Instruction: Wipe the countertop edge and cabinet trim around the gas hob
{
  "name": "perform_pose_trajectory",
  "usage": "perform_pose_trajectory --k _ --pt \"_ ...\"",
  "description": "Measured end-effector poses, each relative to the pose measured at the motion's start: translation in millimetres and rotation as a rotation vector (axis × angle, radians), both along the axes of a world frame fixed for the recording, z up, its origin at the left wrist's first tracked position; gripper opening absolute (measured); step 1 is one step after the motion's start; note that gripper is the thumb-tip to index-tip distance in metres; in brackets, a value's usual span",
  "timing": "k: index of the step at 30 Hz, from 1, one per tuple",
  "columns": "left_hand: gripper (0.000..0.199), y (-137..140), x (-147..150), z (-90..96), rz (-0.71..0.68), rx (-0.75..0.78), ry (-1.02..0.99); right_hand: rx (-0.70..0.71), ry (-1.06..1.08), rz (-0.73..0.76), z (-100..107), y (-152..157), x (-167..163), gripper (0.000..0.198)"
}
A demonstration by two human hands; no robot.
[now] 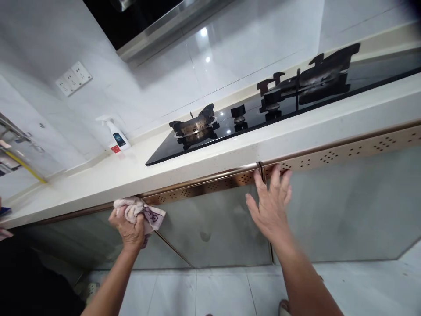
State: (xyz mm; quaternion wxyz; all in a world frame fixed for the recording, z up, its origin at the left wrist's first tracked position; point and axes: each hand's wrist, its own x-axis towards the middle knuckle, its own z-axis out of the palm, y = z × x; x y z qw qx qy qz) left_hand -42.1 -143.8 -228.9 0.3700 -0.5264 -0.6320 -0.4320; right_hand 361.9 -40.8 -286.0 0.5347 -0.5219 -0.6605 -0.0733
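My left hand [130, 230] is closed round a crumpled pale pink cloth [134, 210] with dark printing on one hanging corner. The cloth lies against the copper-coloured metal trim [197, 186] under the counter edge, near the top of a grey-green cabinet door [213, 228]. To the right, my right hand [271, 204] holds nothing; its fingers are spread, and their tips are at the perforated trim beside the gap between two cabinet doors. The lower fingers of my left hand are partly hidden by the cloth.
Above the trim runs a white countertop [108, 180] with a black gas hob [223, 127] set in it. A white spray bottle [117, 136] stands by the wall. Overhead juts a range hood [158, 26]. Another person in dark clothing [33, 281] is at the lower left.
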Motion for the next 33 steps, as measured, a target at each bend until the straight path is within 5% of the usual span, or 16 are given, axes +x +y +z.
perform_pose_trajectory --k 7,11,14,17,22,33 --pt "0.043 40.5 108.8 -15.9 -0.219 -0.072 0.280 -0.012 0.001 -0.011 -3.7 2.2 -5.8 0.089" --pt "0.045 71.3 188.2 -8.1 -0.452 -0.120 0.519 -0.009 -0.008 -0.021 -8.4 5.7 -3.6 0.088" --pt "0.050 92.3 238.6 0.7 -0.494 -0.124 0.655 -0.016 -0.022 -0.026 -12.4 8.3 -0.1 0.087" --pt "0.052 102.5 258.7 7.6 -0.496 -0.113 0.744 -0.022 -0.030 -0.042 -14.2 8.7 4.2 0.086" --pt "0.046 84.6 212.9 18.5 -0.528 -0.161 0.757 -0.038 -0.050 -0.028 -10.3 3.5 8.5 0.082" --pt "0.045 1.2 -18.7 18.3 -0.122 -0.219 0.594 -0.053 0.021 -0.004 -5.6 0.7 -3.8 0.090"
